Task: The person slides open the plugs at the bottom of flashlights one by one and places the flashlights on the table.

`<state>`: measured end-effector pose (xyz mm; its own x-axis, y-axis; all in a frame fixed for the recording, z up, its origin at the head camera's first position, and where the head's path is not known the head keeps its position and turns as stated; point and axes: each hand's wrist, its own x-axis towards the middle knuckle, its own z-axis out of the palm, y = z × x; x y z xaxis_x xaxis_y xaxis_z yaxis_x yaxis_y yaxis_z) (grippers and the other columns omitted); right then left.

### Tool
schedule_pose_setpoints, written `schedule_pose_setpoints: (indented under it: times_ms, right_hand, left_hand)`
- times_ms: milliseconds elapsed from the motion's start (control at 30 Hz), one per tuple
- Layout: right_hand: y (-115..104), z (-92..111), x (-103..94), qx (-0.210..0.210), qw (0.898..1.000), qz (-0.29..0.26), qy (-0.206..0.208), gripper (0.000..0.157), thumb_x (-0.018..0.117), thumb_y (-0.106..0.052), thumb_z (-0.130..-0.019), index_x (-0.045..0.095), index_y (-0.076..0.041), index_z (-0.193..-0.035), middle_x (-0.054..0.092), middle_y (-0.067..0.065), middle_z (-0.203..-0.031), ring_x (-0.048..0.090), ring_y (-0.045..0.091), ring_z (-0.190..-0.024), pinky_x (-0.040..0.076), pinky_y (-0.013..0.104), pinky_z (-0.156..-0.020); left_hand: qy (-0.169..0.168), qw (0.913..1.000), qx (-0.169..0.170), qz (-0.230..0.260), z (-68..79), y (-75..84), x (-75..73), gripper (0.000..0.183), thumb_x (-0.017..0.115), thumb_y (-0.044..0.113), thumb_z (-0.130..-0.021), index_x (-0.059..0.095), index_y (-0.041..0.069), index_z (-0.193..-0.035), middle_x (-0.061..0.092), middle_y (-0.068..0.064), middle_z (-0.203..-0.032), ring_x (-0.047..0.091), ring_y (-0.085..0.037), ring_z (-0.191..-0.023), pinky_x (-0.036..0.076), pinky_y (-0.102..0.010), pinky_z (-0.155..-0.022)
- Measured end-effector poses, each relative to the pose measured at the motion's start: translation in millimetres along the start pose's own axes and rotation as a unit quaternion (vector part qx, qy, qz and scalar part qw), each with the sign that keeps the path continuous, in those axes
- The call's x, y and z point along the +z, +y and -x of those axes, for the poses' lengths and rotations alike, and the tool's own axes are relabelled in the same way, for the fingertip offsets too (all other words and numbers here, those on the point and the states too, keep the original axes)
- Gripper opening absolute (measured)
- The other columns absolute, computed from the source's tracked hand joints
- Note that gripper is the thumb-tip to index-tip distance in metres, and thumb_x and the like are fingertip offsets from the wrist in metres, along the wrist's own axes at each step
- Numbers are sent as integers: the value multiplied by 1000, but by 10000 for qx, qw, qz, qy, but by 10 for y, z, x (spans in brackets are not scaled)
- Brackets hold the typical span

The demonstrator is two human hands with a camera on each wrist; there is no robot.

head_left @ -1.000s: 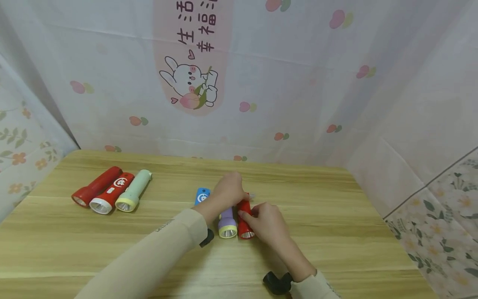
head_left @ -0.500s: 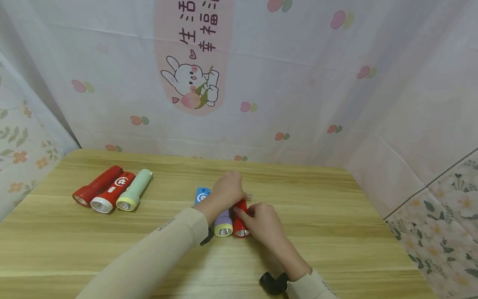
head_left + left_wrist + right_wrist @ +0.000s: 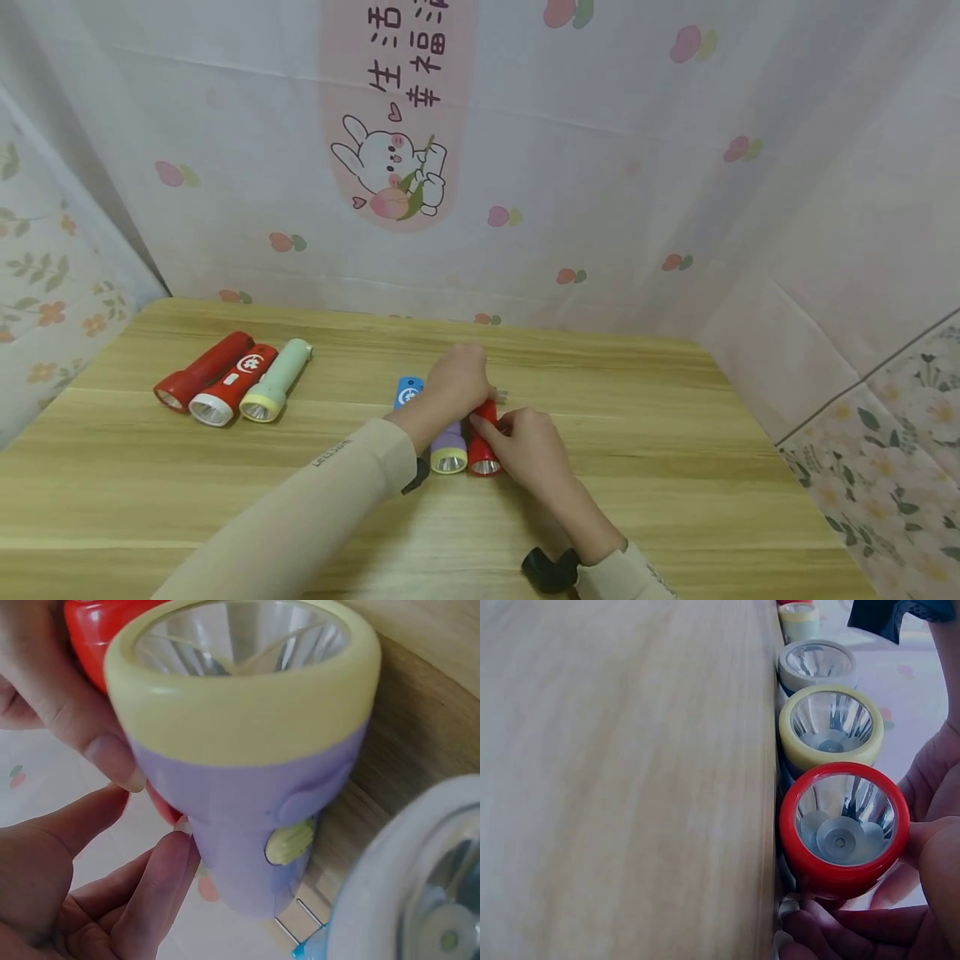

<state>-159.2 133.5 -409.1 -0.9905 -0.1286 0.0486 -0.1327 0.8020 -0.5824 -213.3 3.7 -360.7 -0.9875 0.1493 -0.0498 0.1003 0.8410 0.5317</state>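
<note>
A red flashlight [image 3: 483, 458] lies on the wooden table, lens end toward me. My right hand [image 3: 534, 446] grips it from the right, thumb on top, near the head. My left hand [image 3: 459, 385] reaches over its tail; in the left wrist view the left fingertips [image 3: 169, 859] pinch at its red body, partly hidden behind a purple flashlight with a yellow rim [image 3: 247, 724]. The purple flashlight lies close along the red one's left side. Beyond it, partly covered by my left arm, is a blue flashlight [image 3: 408, 392] with a white rim. Thin metal prongs [image 3: 502, 393] show by the red flashlight's tail.
At the table's left lie a dark red flashlight [image 3: 204, 369], a red one with a white rim [image 3: 234, 383] and a mint green one [image 3: 277, 379], side by side. A patterned curtain [image 3: 600, 167] hangs behind the table [image 3: 675, 500].
Over the last second the red and purple flashlights have slid slightly left, toward the blue one, with my right hand following. The head view has shifted a little; the hands keep their grip.
</note>
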Motion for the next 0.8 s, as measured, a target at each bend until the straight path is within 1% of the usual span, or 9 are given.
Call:
schedule_pose_setpoints:
  times_ms: [133, 267, 367, 533, 633, 733, 800]
  right_hand:
    - [2, -1, -4, 47, 10000, 17, -38, 51, 68, -51, -93, 62, -14, -57, 48, -9, -48, 36, 7, -45, 24, 20, -44]
    - [0, 5, -5, 40, 9999, 6, -126, 53, 66, -53, -93, 63, -14, -57, 48, -10, -47, 36, 6, -44, 24, 20, -44]
    - [-9, 11, -5, 7, 9998, -9, -217, 52, 65, -53, -94, 64, -15, -59, 48, -10, -47, 36, 7, -44, 25, 20, -44]
    - [-21, 18, 9, 37, 9995, 104, -294, 49, 65, -52, -94, 66, -14, -64, 48, -8, -49, 36, 8, -45, 25, 21, -44]
    - [-25, 24, 8, 74, 9994, 191, -291, 47, 66, -52, -94, 69, -12, -69, 51, -6, -51, 39, 10, -46, 27, 22, -44]
    - [-34, 34, -7, 126, 9991, 308, -274, 47, 66, -52, -93, 72, -9, -75, 56, -4, -54, 42, 11, -48, 30, 23, -45]
    - [-34, 40, -16, 163, 9987, 403, -260, 48, 66, -52, -93, 73, -7, -79, 58, -3, -56, 44, 12, -49, 32, 23, -45]
  left_hand:
    - [87, 9999, 51, -53, 13, -11, -16, 36, 78, 26, -89, 57, 10, -65, 48, 1, -60, 46, -13, -56, 38, -23, -47]
    - [134, 9997, 172, 127, 75, 6, -69, 42, 73, 28, -94, 52, 11, -61, 38, 3, -53, 41, -11, -48, 32, -22, -42]
    - [166, 9985, 329, 409, 167, 10, -142, 46, 71, 28, -95, 51, 11, -58, 37, 4, -48, 39, -9, -43, 29, -19, -39]
    - [163, 9970, 468, 599, 387, -64, -303, 49, 70, 29, -96, 56, 12, -53, 36, 5, -47, 32, -9, -42, 23, -20, -40]
    - [209, 9968, 496, 583, 516, -146, -402, 42, 70, 29, -96, 66, 10, -59, 43, 4, -50, 33, -10, -44, 24, -20, -42]
    - [278, 9970, 474, 553, 622, -240, -498, 31, 69, 28, -96, 77, 7, -75, 55, 3, -58, 37, -11, -47, 26, -21, -45]
    - [295, 9975, 386, 521, 680, -315, -561, 27, 69, 29, -96, 80, 7, -84, 58, 2, -61, 39, -12, -48, 28, -21, -46]
